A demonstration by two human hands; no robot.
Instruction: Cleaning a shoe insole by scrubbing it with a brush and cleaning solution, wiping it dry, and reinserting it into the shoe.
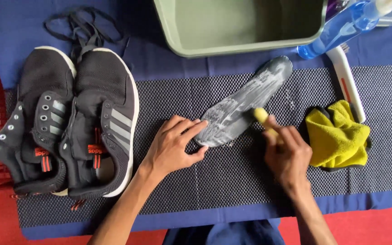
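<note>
A dark insole [246, 102] smeared with white foam lies diagonally on a black mesh mat [232, 177]. My left hand [174, 145] lies flat, its fingertips pressing the insole's near end. A small yellow-handled brush [264, 119] is gripped in my right hand [289, 154], its head resting on the middle of the insole.
Two black sneakers [64, 122] without laces stand at the left, loose black laces [85, 25] behind them. A grey-green basin [241, 25] sits at the back, a blue spray bottle [341, 27] and a white brush [348, 81] to its right. A yellow cloth [339, 136] lies at the right.
</note>
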